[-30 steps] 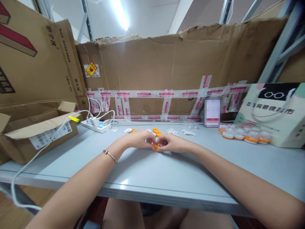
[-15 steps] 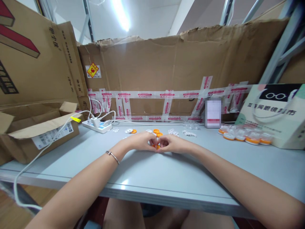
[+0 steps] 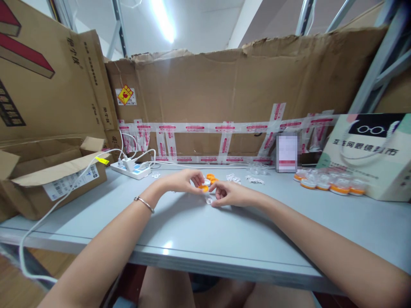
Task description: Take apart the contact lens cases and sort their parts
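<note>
My left hand (image 3: 188, 181) has its thumb and fingertips at an orange ring-shaped cap (image 3: 203, 188), which it appears to pinch. To its right, my right hand (image 3: 228, 193) has its fingers curled, with thumb and forefinger at a small whitish part (image 3: 208, 200) just above the table. Right behind the fingertips lie a white round piece (image 3: 207, 182) and further orange caps (image 3: 210, 176), partly covered by the hands. A small pile of white parts (image 3: 233, 178) lies beyond my right hand, with a second pile of small parts (image 3: 254, 179) to its right.
Orange-and-white round containers with clear tops (image 3: 340, 185) stand in rows at the right, by a paper bag (image 3: 362, 167). A blurred upright panel (image 3: 287, 153) leans at the back. At the left are a power strip (image 3: 133, 170), cables and an open carton (image 3: 77, 171).
My hands have drawn apart: the left moved left and slightly away from me, while the right stays almost in place. The orange cap and the small whitish part now show between them.
</note>
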